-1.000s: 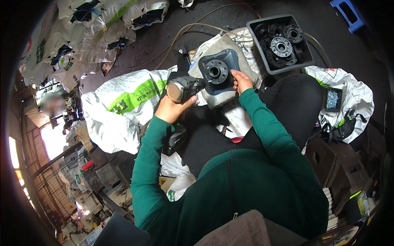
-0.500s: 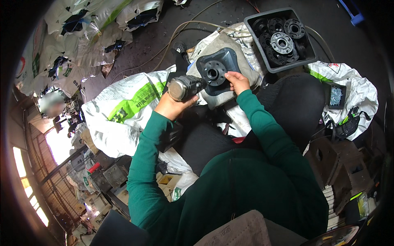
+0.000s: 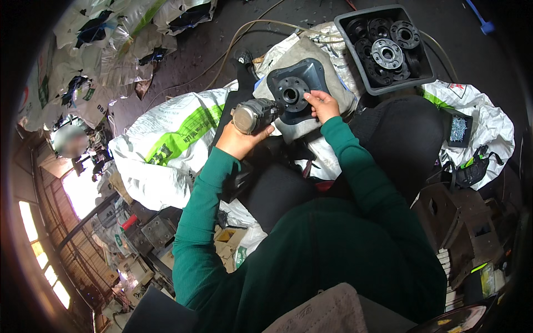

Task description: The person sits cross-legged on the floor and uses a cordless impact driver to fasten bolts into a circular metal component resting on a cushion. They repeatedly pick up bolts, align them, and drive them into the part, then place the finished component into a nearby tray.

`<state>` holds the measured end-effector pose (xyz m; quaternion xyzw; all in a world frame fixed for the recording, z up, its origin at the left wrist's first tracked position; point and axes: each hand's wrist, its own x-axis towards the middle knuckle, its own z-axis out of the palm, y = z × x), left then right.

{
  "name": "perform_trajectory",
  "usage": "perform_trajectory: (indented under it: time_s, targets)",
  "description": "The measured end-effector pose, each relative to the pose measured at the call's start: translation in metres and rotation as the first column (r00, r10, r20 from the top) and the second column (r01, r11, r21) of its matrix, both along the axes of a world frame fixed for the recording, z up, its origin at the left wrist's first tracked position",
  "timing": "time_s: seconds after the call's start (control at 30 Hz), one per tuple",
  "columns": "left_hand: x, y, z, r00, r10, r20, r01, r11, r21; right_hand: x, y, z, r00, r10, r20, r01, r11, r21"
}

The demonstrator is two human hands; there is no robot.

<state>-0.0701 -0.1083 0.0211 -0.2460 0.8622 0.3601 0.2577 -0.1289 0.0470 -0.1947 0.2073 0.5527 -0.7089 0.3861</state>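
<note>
A round black flange with a central hole and a ring of smaller holes lies on a dark, wavy-edged plate. My left hand is wrapped round a handheld power driver, its nose at the flange's lower left edge. Whether the nose touches the flange, I cannot tell. At the flange's right edge, the thumb and forefinger of my right hand are pinched together. Anything between those fingertips is too small to make out.
A grey cushion-like sack lies under the plate. Beyond my right knee stands a grey crate of similar flanges, with one silvery flange on top. A small dark box of screws is at right; white sacks are at left. A hose crosses behind.
The view has shifted slightly. Both hands keep almost the same places by the flange, with the driver a touch nearer to it.
</note>
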Motion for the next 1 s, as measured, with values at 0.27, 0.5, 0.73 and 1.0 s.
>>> perform_trajectory:
  time_s: [0.27,0.5,0.73,1.0]
  targets:
    - [0.013,0.001,-0.012,0.998,0.029,-0.048,-0.03,1.0,-0.006,-0.001,-0.001,0.0,0.99,0.059,-0.124,-0.054,0.997,0.046]
    - [0.048,0.03,0.025,0.927,0.316,-0.204,-0.272,0.938,0.215,-0.011,0.012,0.008,0.986,0.096,-0.138,-0.099,0.995,-0.011]
    - [0.057,0.059,0.054,0.922,0.2,-0.332,-0.127,0.966,0.227,-0.005,0.054,0.072,0.968,0.206,0.146,-0.045,0.709,-0.704]
    - [0.055,0.067,0.064,0.942,0.112,-0.315,-0.069,0.987,0.146,-0.007,0.056,0.087,0.964,0.227,0.141,-0.044,0.655,-0.755]
